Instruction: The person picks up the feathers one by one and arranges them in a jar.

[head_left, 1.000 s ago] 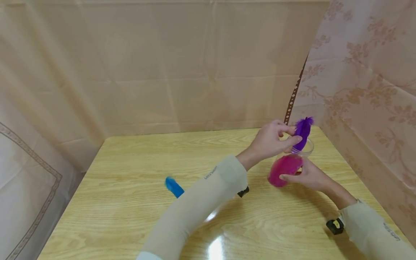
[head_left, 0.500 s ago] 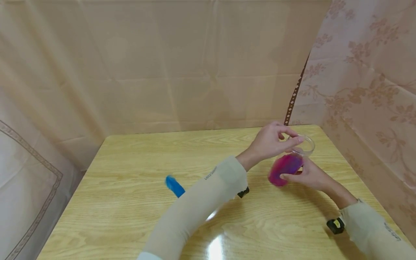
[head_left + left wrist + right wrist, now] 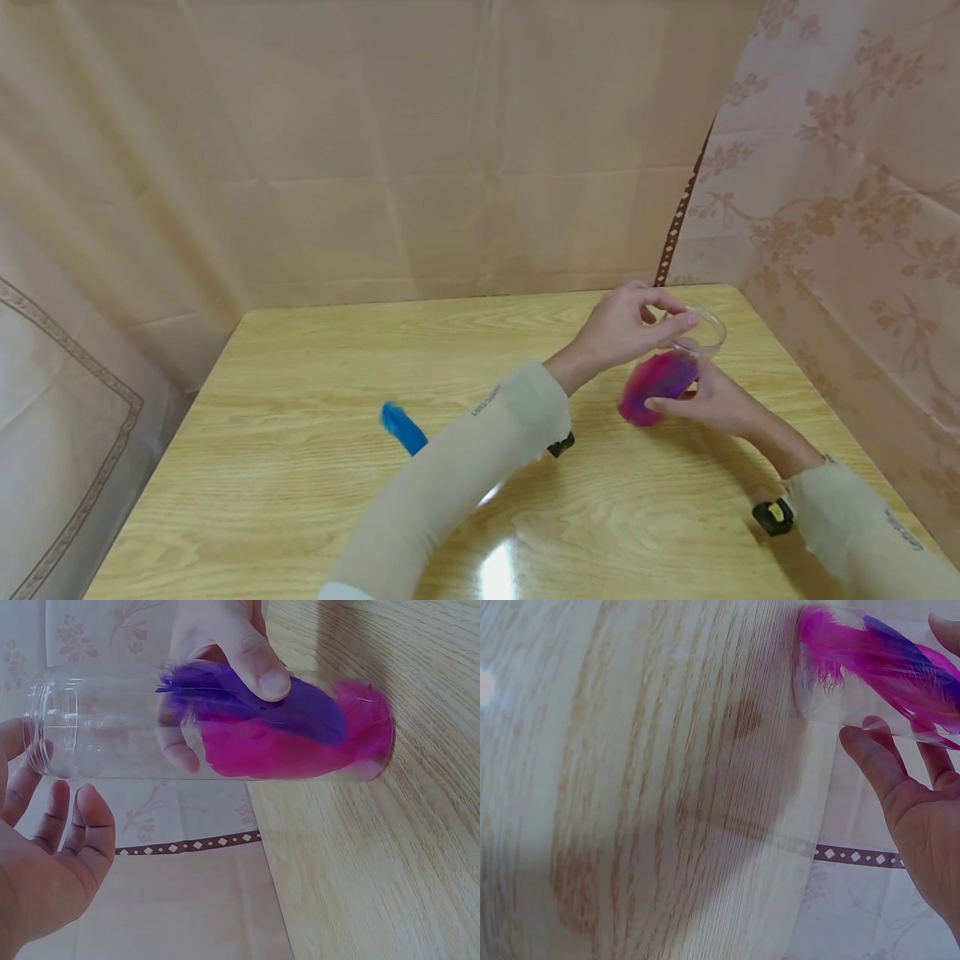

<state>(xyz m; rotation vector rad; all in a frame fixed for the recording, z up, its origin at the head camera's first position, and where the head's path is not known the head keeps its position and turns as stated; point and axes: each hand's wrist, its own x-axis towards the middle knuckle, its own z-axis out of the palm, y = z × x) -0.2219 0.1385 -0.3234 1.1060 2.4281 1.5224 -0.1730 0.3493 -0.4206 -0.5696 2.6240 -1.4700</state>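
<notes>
My right hand [image 3: 716,402] grips a clear plastic jar [image 3: 105,746] around its side, thumb on one side and fingers on the other. Inside the jar lie a purple feather [image 3: 304,712] and pink feathers [image 3: 247,750], bunched toward its base. At the jar's open mouth, my left hand [image 3: 626,323] has its thumb and index finger at the rim, while the other fingers curl loosely beside the wall. A blue feather [image 3: 402,427] rests on the table, its lower end hidden behind the left sleeve.
The pale wooden table [image 3: 300,367] carries a small black object [image 3: 772,517] beside the right sleeve and another dark piece [image 3: 561,444] by the left cuff. A beige curtain [image 3: 375,167] backs the table, and a floral cloth [image 3: 862,208] hangs on the right.
The purple feather, pinched upright over the mouth by the left hand a second ago, has dropped inside the jar beside the pink. Both hands have barely moved.
</notes>
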